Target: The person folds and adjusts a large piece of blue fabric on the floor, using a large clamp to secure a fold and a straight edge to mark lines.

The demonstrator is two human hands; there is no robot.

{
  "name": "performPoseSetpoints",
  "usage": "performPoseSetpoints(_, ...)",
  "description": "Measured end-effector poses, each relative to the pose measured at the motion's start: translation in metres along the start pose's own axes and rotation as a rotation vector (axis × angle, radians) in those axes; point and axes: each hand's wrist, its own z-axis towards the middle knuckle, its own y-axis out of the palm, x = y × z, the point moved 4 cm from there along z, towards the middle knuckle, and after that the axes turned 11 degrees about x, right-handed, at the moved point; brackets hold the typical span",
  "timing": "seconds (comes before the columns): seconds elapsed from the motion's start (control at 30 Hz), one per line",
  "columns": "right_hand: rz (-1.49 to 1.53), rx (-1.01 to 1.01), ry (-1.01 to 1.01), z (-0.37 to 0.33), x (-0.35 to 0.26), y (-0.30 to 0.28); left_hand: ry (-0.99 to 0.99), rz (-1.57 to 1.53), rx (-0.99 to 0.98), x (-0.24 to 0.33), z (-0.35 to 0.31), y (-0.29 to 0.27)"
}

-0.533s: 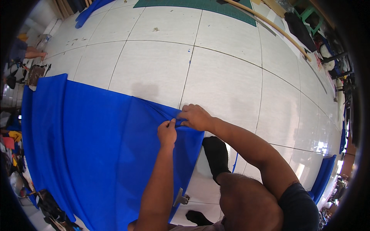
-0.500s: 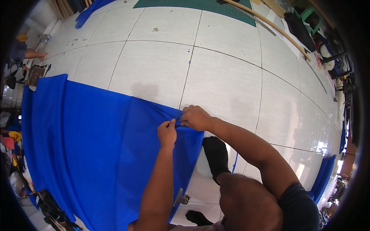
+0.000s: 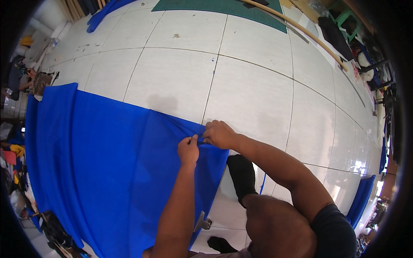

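Observation:
A large sheet of bright blue fabric (image 3: pixel 103 142) lies spread over the tiled floor, with thick folds along its left side. Close to its right corner, my left hand (image 3: pixel 188 151) pinches a gathered bit of the fabric between thumb and fingers. Just to the right and slightly farther off, my right hand (image 3: pixel 221 134) grips the same fabric at its far edge, its fingertips partly hidden. Creases run from both hands leftward along that edge. A metal clip (image 3: pixel 201 222) sits on the fabric's right edge, beside my left forearm.
My foot in a black sock (image 3: pixel 241 174) stands just off the fabric's corner. A green cutting mat (image 3: pixel 254 18) and a long wooden stick (image 3: pixel 301 29) lie at the far side. Another person (image 3: pixel 19 79) is at the far left. Blue fabric (image 3: pixel 360 200) lies at right.
My hands keep their grip on the fabric, the left fingers shifting slightly. The person at the far left has drawn back an outstretched arm. The whole view has shifted a little.

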Motion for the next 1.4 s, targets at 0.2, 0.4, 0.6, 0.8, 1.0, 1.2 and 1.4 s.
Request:
performPoseSetpoints(0.2, -0.094, -0.05, 0.15, 0.0, -0.008, -0.011, -0.026, -0.008, 0.008, -0.002, 0.0, -0.003)
performPoseSetpoints(0.4, 0.017, 0.103, -0.021, -0.007, 0.0, -0.005, -0.026, 0.003, -0.01, 0.004, -0.005, 0.001)
performPoseSetpoints(0.6, -0.076, -0.095, 0.115, 0.001, -0.007, -0.008, 0.036, 0.037, 0.018, 0.0, 0.0, -0.005)
performPoseSetpoints(0.8, 0.056, 0.189, -0.017, -0.006, -0.008, -0.012, 0.067, -0.002, 0.016, 0.002, -0.003, -0.001)
performPoseSetpoints(1.0, -0.008, -0.01, 0.058, -0.002, -0.005, -0.001, 0.084, 0.037, 0.014, 0.001, -0.001, -0.003)
performPoseSetpoints(1.2, 0.027, 0.121, 0.037, -0.007, -0.009, -0.013, 0.028, 0.007, 0.011, 0.002, -0.004, -0.001)
performPoseSetpoints(1.4, -0.045, -0.001, 0.033, -0.004, 0.0, 0.0, 0.026, 0.051, -0.002, 0.006, -0.005, -0.001)
